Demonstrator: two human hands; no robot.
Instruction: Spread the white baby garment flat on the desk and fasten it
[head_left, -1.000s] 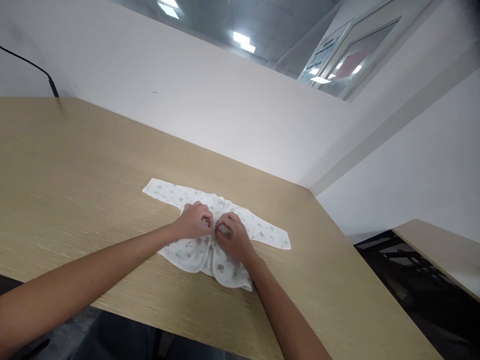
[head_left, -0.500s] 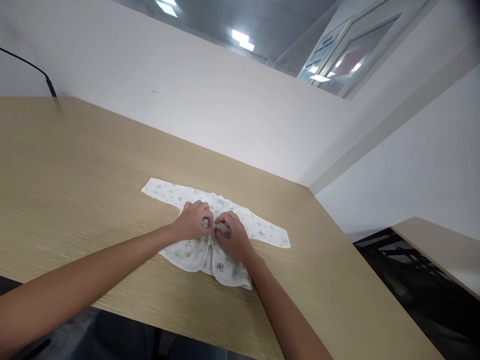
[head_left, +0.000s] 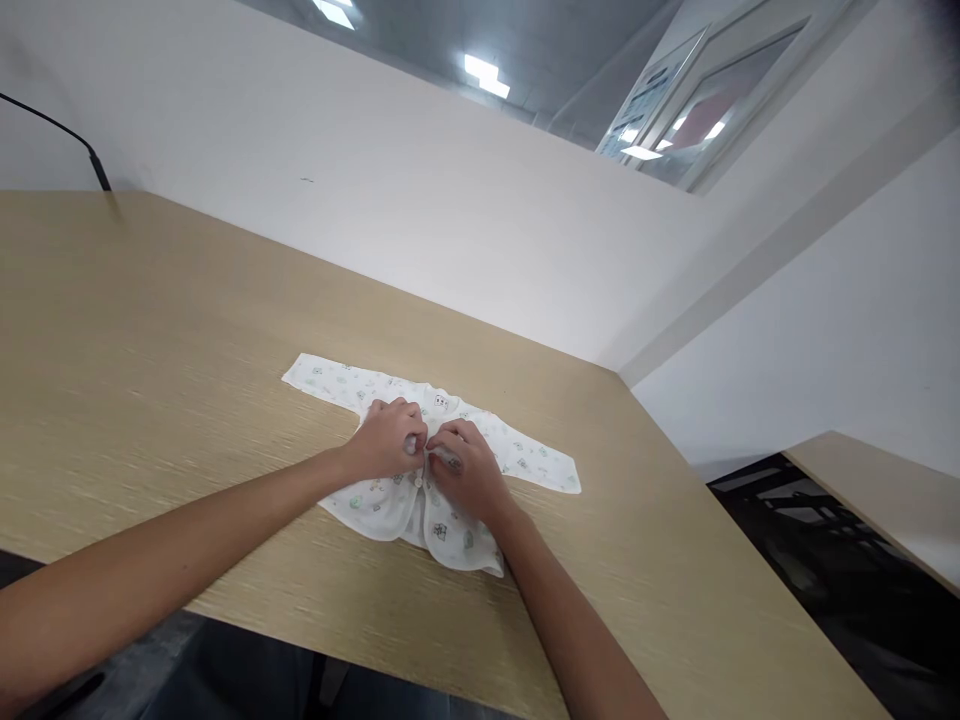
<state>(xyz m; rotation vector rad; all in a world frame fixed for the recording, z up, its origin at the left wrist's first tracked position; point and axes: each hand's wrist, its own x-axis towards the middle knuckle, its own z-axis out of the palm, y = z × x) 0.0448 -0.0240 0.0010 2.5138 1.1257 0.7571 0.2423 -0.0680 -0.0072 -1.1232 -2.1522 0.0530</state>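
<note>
A small white baby shirt (head_left: 450, 540) with a green and grey animal print lies spread on the table, sleeves out to both sides and neckline away from me. Its front edges meet down the middle, where a button (head_left: 419, 482) shows below my hands. My left hand (head_left: 390, 438) pinches the left front edge at mid-chest. Close against it, my right hand (head_left: 466, 468) pinches the right front edge at the same height. The fingertips of both hands nearly touch, and what lies between them is hidden.
The wooden table (head_left: 210, 320) runs back to a white partition wall (head_left: 420, 210). A black cable (head_left: 97, 168) comes down at the far left. On the right, past the table's edge, stands a lower wooden surface (head_left: 877, 490) with a dark space under it.
The right hand's thumb and fingers have drawn together at the shirt's front edge. The left hand and the shirt look almost unmoved.
</note>
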